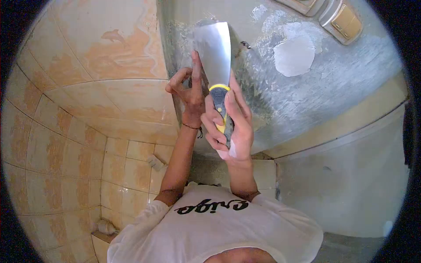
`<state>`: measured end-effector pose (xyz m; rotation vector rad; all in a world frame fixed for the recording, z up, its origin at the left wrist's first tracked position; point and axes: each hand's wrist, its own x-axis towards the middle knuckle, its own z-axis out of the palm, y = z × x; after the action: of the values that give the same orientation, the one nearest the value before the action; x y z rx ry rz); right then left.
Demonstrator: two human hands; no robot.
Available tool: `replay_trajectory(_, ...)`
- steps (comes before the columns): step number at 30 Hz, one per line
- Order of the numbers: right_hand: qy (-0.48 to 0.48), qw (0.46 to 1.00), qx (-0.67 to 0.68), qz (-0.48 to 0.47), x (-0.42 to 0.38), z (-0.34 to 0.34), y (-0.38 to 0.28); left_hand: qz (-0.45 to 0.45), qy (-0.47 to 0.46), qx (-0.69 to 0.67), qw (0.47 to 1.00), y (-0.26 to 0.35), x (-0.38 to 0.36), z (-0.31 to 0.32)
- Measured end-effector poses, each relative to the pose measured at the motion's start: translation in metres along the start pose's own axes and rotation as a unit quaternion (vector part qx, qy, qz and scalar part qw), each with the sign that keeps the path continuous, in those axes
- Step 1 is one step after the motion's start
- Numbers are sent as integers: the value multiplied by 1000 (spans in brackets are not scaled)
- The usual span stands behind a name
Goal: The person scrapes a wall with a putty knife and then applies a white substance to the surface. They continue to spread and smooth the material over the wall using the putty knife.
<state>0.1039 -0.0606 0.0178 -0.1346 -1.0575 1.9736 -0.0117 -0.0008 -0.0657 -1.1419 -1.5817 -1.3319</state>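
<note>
A putty knife (218, 57) with a broad metal blade and a black and yellow handle is held upright in front of me. My right hand (237, 118) wraps round its handle, with the fingers curled over the near side. At the left edge of the blade, the index finger of my left hand (190, 87) is stretched up and appears to touch the metal. The other fingers of that hand are bent, and I see nothing held in them. Behind the knife, the grey wall (263, 96) carries rough pale smears and a rounded white patch (294, 55).
Beige and orange tiles (123, 57) cover the wall on the left. Switch plates (342, 22) sit at the upper right, near the white patch. A small dark bit (246, 44) sticks out of the grey wall. A pale ledge (333, 131) runs along the right side.
</note>
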Motion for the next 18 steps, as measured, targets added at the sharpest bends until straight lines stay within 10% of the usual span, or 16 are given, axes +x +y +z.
replay_trajectory(18,39,999,-19,4,-1,3,0,18,81,-57,995,-3,8,10)
